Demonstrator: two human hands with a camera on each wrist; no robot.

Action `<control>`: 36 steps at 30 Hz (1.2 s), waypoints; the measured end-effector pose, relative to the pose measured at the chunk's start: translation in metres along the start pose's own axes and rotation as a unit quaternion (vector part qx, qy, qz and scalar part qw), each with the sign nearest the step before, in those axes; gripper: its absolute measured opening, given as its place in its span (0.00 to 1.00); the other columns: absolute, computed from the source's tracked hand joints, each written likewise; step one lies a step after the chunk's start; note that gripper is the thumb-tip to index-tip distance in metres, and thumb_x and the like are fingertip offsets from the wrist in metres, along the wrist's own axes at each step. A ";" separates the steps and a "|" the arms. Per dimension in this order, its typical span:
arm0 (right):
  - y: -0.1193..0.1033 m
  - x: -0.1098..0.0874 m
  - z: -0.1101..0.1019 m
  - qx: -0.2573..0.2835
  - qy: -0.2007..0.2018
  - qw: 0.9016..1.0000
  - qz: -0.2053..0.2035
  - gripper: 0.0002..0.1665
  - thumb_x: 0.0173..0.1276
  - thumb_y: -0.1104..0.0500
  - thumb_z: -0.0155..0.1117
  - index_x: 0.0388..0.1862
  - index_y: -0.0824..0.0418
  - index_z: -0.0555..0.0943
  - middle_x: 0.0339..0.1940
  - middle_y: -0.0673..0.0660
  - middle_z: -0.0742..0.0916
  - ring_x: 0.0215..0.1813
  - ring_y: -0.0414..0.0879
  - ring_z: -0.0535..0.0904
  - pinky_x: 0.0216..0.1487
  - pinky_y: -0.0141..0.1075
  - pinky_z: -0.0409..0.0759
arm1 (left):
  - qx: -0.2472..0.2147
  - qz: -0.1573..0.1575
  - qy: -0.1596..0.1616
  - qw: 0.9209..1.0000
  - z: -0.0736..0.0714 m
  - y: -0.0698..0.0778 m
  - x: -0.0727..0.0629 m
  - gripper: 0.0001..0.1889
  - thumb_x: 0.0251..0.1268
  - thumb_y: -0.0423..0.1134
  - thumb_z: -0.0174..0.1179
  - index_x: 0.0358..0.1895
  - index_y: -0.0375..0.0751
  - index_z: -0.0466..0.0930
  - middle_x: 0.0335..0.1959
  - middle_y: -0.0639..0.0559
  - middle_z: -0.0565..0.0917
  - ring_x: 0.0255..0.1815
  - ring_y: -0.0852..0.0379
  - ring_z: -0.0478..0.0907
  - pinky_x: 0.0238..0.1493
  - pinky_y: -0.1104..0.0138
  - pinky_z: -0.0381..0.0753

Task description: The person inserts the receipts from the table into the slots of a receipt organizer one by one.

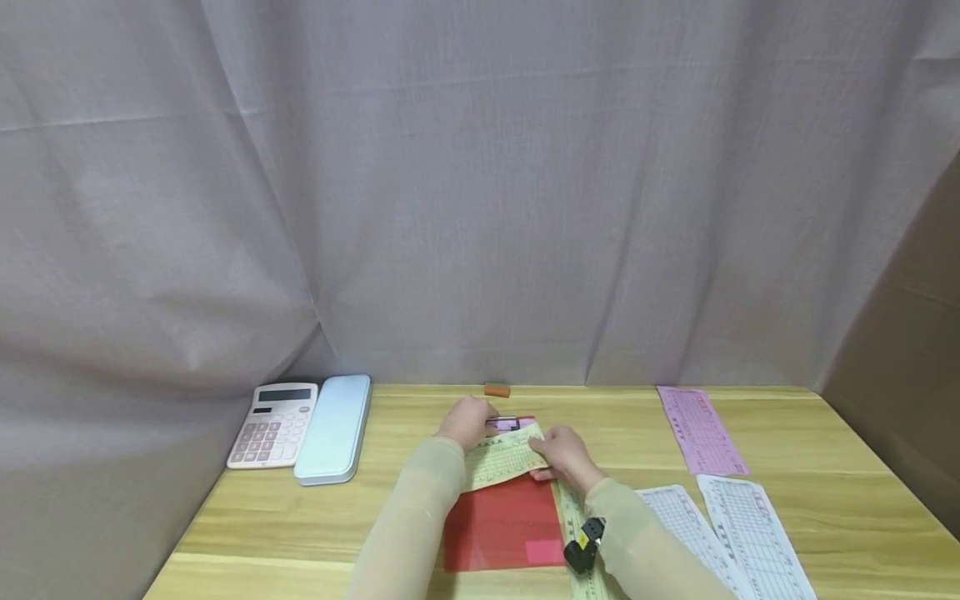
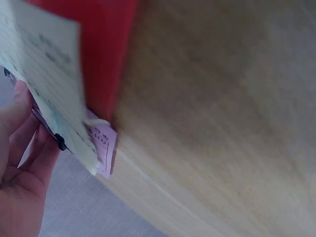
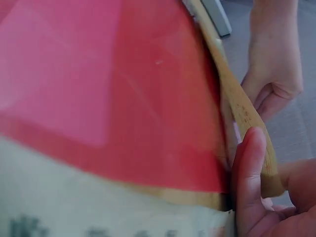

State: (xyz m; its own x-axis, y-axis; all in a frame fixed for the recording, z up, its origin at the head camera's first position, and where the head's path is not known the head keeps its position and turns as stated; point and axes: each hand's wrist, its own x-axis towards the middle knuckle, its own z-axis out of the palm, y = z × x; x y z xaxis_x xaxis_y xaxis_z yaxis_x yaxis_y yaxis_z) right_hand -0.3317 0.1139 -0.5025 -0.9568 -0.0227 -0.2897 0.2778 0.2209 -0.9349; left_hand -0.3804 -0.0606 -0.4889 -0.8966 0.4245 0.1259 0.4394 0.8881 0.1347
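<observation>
A red plastic folder (image 1: 498,525) lies on the table, with a metal clip (image 1: 504,418) at its far end and a purple printed slip partly showing there. Over its upper part is a yellow printed slip (image 1: 498,463), raised and bent. My left hand (image 1: 467,421) grips the folder's clip end; in the left wrist view its thumb (image 2: 20,96) presses near the slip's edge, the other fingers behind. My right hand (image 1: 567,457) pinches the yellow slip's right edge; the right wrist view shows its thumb (image 3: 253,158) against that edge.
Another yellow slip (image 1: 572,512) lies under my right forearm. Two white slips (image 1: 753,533) and a purple slip (image 1: 702,429) lie to the right. On the left are a calculator (image 1: 272,427) and a light blue case (image 1: 335,429). An orange block (image 1: 497,390) sits at the back edge.
</observation>
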 end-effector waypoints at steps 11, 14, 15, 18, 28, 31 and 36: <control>0.001 0.001 0.000 -0.028 0.015 0.999 0.000 0.11 0.70 0.63 0.53 0.30 0.65 0.63 0.21 0.60 0.77 0.13 0.41 0.78 0.16 0.31 0.79 | 0.095 0.020 -0.025 0.995 -0.001 0.008 0.004 0.05 0.62 0.41 0.63 0.30 0.46 0.85 0.27 0.56 0.84 0.32 0.59 0.82 0.37 0.68 0.81; 0.000 0.002 0.001 -0.043 0.016 0.999 -0.003 0.10 0.71 0.62 0.52 0.33 0.67 0.64 0.20 0.60 0.79 0.12 0.42 0.78 0.16 0.32 0.79 | 0.087 0.014 -0.025 0.996 -0.002 0.009 0.004 0.04 0.63 0.38 0.62 0.32 0.46 0.85 0.29 0.55 0.85 0.33 0.59 0.82 0.37 0.69 0.81; 0.000 0.003 0.002 -0.048 0.015 0.999 -0.006 0.11 0.71 0.62 0.52 0.36 0.70 0.65 0.20 0.61 0.79 0.12 0.42 0.78 0.16 0.32 0.79 | 0.084 0.011 -0.026 0.996 -0.002 0.009 0.004 0.04 0.63 0.38 0.61 0.32 0.46 0.85 0.29 0.55 0.85 0.33 0.59 0.82 0.37 0.69 0.81; 0.001 0.006 0.004 -0.070 0.017 0.997 -0.010 0.17 0.71 0.62 0.51 0.46 0.77 0.65 0.18 0.62 0.81 0.11 0.42 0.78 0.15 0.33 0.79 | 0.073 0.001 -0.033 0.997 -0.002 0.008 0.004 0.06 0.64 0.35 0.59 0.32 0.46 0.85 0.30 0.55 0.85 0.35 0.59 0.82 0.37 0.69 0.81; 0.002 0.013 0.009 -0.110 0.037 0.993 -0.010 0.16 0.70 0.60 0.54 0.42 0.76 0.69 0.13 0.62 0.81 0.08 0.41 0.76 0.11 0.33 0.77 | 0.052 0.012 -0.023 0.998 -0.002 0.005 0.004 0.06 0.62 0.33 0.61 0.35 0.46 0.87 0.33 0.55 0.86 0.37 0.59 0.83 0.40 0.70 0.81; 0.003 0.013 0.010 -0.116 0.038 0.992 -0.013 0.18 0.70 0.60 0.54 0.44 0.77 0.69 0.14 0.62 0.82 0.08 0.41 0.76 0.12 0.33 0.77 | 0.043 0.018 -0.019 0.999 -0.002 0.003 0.005 0.07 0.62 0.33 0.61 0.37 0.46 0.87 0.34 0.55 0.87 0.38 0.59 0.83 0.42 0.70 0.81; 0.004 0.013 0.009 -0.134 0.044 0.990 -0.019 0.16 0.69 0.59 0.56 0.41 0.75 0.71 0.15 0.62 0.82 0.09 0.41 0.76 0.13 0.33 0.78 | 0.030 0.023 -0.031 0.999 -0.003 0.002 0.006 0.06 0.64 0.35 0.60 0.32 0.46 0.87 0.31 0.56 0.86 0.35 0.60 0.83 0.38 0.69 0.81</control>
State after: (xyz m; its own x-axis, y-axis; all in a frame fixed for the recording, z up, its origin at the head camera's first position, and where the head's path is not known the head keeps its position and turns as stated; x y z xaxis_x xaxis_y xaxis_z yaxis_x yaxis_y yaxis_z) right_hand -0.3427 0.1052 -0.5119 -0.9732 0.0464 -0.2252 0.2200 0.4722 -0.8536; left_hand -0.3851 -0.0572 -0.4846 -0.8779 0.4739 0.0685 0.4780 0.8755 0.0702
